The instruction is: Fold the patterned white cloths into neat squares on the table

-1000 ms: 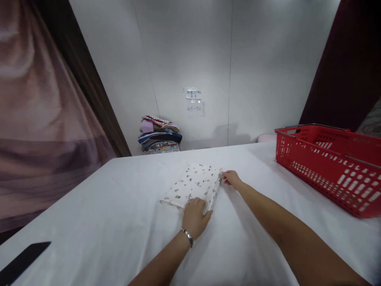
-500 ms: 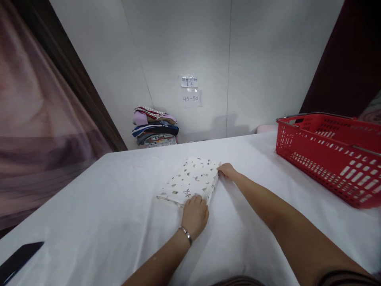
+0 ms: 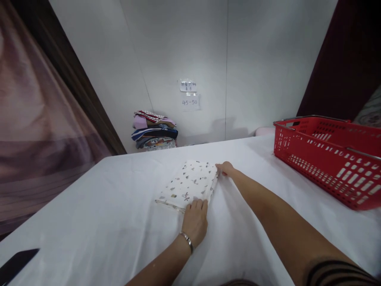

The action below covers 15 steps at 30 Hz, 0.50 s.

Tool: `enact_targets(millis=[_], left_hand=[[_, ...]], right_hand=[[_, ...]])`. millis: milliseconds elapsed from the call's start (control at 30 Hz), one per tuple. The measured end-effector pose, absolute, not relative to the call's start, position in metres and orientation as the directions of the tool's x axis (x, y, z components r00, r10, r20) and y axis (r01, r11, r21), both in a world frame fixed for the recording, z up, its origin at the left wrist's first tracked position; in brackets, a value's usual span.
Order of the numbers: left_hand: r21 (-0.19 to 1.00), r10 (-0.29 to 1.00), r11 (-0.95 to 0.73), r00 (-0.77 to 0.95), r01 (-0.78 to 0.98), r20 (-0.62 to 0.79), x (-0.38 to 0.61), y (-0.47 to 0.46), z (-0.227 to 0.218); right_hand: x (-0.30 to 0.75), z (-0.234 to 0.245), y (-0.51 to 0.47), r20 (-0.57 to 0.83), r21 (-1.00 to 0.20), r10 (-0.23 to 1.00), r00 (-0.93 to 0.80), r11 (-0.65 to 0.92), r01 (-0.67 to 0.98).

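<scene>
Pinching this folded white printed cloth [image 3: 190,180], likely light, soft, my right grip [image 3: 226,168] clamps its far-right corner; left grip [image 3: 195,220], closure unclear.

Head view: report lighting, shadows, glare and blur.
Head view: soft light, a faint shadow on the wall; head view: the bracelet glints below the left hand; head view: print on the folded cloth shows plainly, while small writing on the upper sign is hard to read.
</scene>
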<state>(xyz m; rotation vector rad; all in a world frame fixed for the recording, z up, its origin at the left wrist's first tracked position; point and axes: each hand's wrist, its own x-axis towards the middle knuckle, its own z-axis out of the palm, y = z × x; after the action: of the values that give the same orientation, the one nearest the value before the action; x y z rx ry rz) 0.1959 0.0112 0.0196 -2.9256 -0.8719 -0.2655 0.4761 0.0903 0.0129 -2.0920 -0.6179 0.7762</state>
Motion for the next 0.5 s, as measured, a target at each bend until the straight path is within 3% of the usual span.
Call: enact_targets(millis=[267,500], left_hand=[[-0.006,0.44,-0.895,0.885,0.446,0.155,0.178,0.018,0.015],[-0.001,0.341,-0.937,0.913,0.35,0.225,0.172,0.029,0.014]], right_hand=[[0.476,0.021,0.108,-0.365,-0.748,0.63,0.686,-0.636,0.187],[0.476,0.02,0.108,-0.329,-0.816,0.689,0.646,-0.552,0.173]])
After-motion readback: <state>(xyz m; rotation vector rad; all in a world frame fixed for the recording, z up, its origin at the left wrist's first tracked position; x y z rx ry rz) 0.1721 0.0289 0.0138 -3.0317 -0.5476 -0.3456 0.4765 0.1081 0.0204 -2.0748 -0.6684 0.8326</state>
